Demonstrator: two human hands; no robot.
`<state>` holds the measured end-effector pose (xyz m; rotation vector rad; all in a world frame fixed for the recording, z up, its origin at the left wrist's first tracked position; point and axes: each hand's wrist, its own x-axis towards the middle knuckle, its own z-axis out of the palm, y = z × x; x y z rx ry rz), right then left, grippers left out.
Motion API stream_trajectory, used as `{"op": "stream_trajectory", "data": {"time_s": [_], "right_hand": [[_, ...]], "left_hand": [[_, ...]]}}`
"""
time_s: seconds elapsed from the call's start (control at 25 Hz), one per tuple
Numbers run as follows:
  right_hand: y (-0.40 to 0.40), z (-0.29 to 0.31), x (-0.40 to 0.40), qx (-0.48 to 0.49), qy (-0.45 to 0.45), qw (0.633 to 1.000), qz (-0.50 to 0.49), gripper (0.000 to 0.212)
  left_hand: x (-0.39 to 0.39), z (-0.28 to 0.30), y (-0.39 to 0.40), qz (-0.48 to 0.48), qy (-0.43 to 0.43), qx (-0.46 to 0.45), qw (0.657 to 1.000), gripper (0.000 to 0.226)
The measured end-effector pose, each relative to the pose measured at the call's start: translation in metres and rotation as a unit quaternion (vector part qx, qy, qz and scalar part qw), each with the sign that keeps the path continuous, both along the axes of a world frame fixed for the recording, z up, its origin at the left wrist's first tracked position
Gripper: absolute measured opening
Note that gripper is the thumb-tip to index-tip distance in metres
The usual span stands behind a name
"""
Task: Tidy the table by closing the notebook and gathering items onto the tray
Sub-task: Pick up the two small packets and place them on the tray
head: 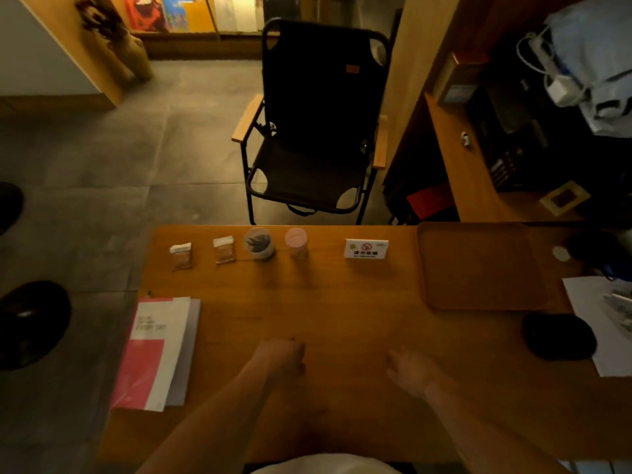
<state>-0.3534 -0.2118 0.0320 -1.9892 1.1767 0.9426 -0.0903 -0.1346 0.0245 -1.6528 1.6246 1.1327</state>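
Your left hand (284,357) rests low centre on the wooden table (342,302) with fingers curled under, holding nothing; your right hand (410,371) lies beside it, fingers loosely spread. The closed notebook (157,350), pink-and-white card cover, sits lower left, long axis running toward the far edge. The flat, round-cornered brown tray (478,265) lies at right.

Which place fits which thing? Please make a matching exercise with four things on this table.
Things:
1. notebook
2. tray
3. no-smoking sign
4. black round object

Places:
A. far edge, standing between the pink cup and the tray
B. left edge, closed
C. right side, partly on white paper
D. far right part, nothing on it

Pairs: 1-B, 2-D, 3-A, 4-C
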Motion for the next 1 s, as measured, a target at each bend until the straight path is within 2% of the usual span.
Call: {"op": "stream_trajectory", "data": {"time_s": [0.2, 0.56, 0.72, 1.0], "right_hand": [[-0.001, 0.012, 0.053, -0.017, -0.002, 0.999, 0.045, 0.045], [-0.013, 0.022, 0.119, 0.008, -0.024, 0.985, 0.173, 0.042], [-0.022, 0.031, 0.134, -0.04, -0.05, 0.972, 0.225, 0.038], [-0.032, 0.041, 0.15, -0.066, -0.09, 0.963, 0.244, 0.036]], "left_hand": [[0.045, 0.005, 0.014, 0.019, -0.011, -0.015, 1.0, 0.036], [0.085, 0.016, 0.037, 0.095, -0.005, -0.054, 0.994, 0.036], [0.097, 0.023, 0.051, 0.148, -0.012, -0.089, 0.985, 0.034], [0.111, 0.034, 0.057, 0.22, -0.009, -0.111, 0.969, 0.033]]}}
